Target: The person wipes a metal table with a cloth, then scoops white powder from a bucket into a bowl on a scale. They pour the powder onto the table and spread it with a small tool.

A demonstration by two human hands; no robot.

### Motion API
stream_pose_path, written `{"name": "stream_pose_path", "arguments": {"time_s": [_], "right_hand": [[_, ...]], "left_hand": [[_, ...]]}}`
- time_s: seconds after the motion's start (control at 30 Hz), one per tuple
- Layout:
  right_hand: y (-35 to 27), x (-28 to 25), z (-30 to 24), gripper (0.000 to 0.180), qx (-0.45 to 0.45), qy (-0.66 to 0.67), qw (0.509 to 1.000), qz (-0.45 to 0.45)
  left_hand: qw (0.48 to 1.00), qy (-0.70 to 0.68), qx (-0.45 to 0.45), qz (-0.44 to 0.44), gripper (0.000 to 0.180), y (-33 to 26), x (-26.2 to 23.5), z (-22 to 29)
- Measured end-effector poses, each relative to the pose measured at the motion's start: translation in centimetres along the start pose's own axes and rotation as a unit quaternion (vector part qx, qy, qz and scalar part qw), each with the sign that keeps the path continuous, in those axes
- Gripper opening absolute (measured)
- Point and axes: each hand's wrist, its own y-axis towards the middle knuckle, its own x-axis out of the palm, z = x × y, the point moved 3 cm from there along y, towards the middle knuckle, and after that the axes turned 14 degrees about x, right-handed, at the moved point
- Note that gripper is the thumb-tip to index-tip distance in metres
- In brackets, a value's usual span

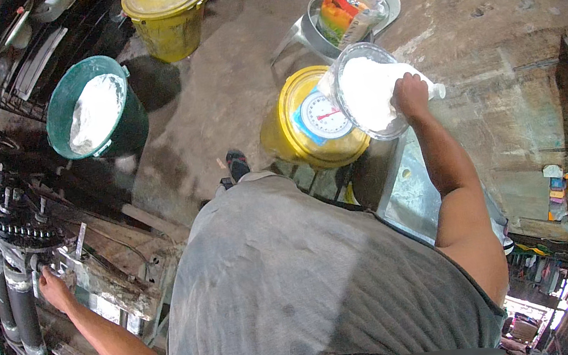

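At the right, a clear round basin (351, 96) full of white powder rests on a dial scale (325, 115). The scale stands on the lid of a yellow bucket (285, 140). My right hand (410, 94) is closed at the basin's right side, around a white scoop-like thing (438, 90) whose narrow end sticks out past my fingers. Its other end merges with the bright powder. Far to the left, my left hand (55, 289) has its fingers curled at a metal part of a machine (21, 241) with gears and rollers; what they grip is too small to make out.
A green tub (56, 124) with white powder stands on the floor at the far left. Behind it is a lidded yellow bucket (173, 39). A metal pot (311, 28) with a colourful packet (347, 15) sits beyond the scale, next to a wooden table (501, 91) on the right.
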Motion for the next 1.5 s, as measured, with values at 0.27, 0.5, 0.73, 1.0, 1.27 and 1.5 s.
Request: {"name": "stream_pose_path", "arguments": {"time_s": [0.27, 0.5, 0.73, 1.0, 1.27, 1.5], "right_hand": [[2.1, 0.4, -0.2, 0.018, 0.009, 0.005, 1.0, 0.004], [4.4, -0.9, -1.9, 0.023, 0.028, -0.014, 0.998, -0.055], [5.7, -1.7, -2.5, 0.027, 0.042, -0.019, 0.997, -0.062], [3.3, -4.2, 1.3, 0.033, 0.117, 0.004, 0.985, -0.126], [1.6, -9.5, 6.5, 0.045, 0.156, 0.058, 0.98, -0.107], [-0.3, -8.2, 8.1, 0.044, 0.221, 0.117, 0.965, -0.072]], "left_hand": [[1.0, 0.005, -0.002, 0.006, 0.073, -0.5, 0.0, 0.8], [1.0, 0.003, -0.005, -0.004, 0.072, -0.3, -0.5, 0.5], [1.0, -0.012, -0.002, 0.009, 0.07, -0.5, -0.2, 0.5], [1.0, -0.003, 0.008, 0.013, 0.072, -0.8, 0.1, 1.1], [1.0, -0.018, -0.001, 0.023, 0.071, -1.2, -0.1, 0.8], [0.999, -0.053, 0.01, 0.005, 0.071, -0.7, 0.4, 0.2]]}}
